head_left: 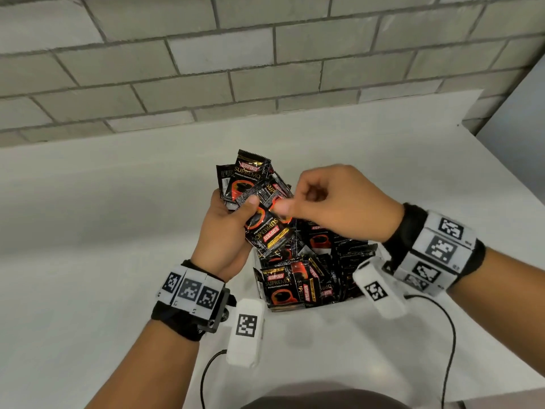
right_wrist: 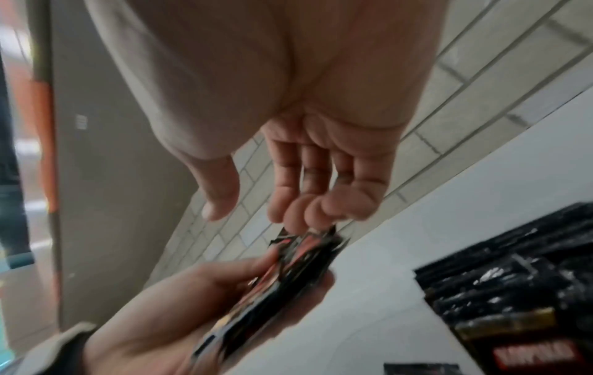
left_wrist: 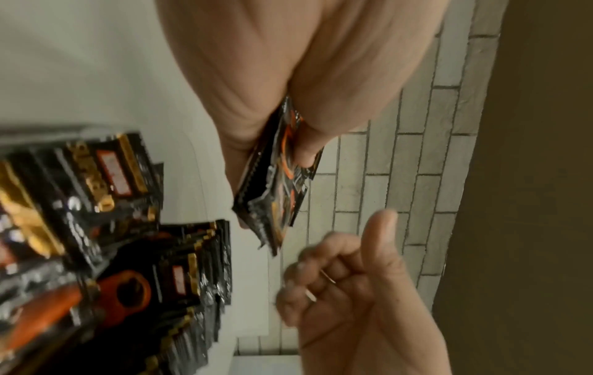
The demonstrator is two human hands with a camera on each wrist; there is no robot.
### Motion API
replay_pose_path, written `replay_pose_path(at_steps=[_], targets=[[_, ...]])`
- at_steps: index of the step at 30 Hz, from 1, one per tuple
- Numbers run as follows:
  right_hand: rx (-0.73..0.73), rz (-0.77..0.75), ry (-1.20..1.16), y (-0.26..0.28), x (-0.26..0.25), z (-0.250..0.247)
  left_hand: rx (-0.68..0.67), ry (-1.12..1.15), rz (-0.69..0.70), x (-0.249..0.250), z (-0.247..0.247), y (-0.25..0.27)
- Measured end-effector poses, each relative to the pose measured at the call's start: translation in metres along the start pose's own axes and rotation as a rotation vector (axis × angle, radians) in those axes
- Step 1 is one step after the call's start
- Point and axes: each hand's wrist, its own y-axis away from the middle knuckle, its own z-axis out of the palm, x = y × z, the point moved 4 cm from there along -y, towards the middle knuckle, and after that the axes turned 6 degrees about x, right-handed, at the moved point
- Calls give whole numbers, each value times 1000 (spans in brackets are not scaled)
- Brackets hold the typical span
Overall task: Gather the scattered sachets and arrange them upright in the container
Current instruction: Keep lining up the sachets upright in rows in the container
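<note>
Above a white counter (head_left: 118,231), backed by a grey brick wall (head_left: 206,54): left hand (head_left: 227,231) gripping a fanned bunch of black coffee sachets (head_left: 250,184), thumb pressed across their faces, fingers curled behind. Right hand (head_left: 336,202) just beside the bunch, thumb and forefinger reaching to its edge, remaining fingers loosely curled; whether actually pinching a sachet or only touching, hard to tell through the blur in the wrist views. Directly below both hands, a container (head_left: 257,286) crowded with more black sachets (head_left: 283,287), some standing upright in rows, others leaning or lying across the top. Marker-covered bands (head_left: 188,290) strapped round both wrists, thin black cables (head_left: 448,335) trailing toward the counter's near edge.
</note>
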Motion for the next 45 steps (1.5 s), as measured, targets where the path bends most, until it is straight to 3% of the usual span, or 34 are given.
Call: replay_pose_path(at_steps=[2,10,16,22,32,36,42,45], targets=[[-78,15,-14,7,-5,15,23,35,-45,-3,4,0],[-45,204,-342,3,20,16,20,78,-119,-9,1,1],[51,253,-297,-4,24,-6,28,64,-98,-11,-2,3],[-14,229,-254,-5,23,-2,-11,37,-88,-11,8,9],[15,234,-313,-3,29,4,-48,56,-172,-14,1,11],[-1,204,-300,-4,29,5,-68,-36,-112,-17,1,9],[-36,228,-442,-4,27,-7,-20,-214,133,-6,-6,4],[-6,162,-208,-7,35,-20,16,-230,209,7,-18,0]])
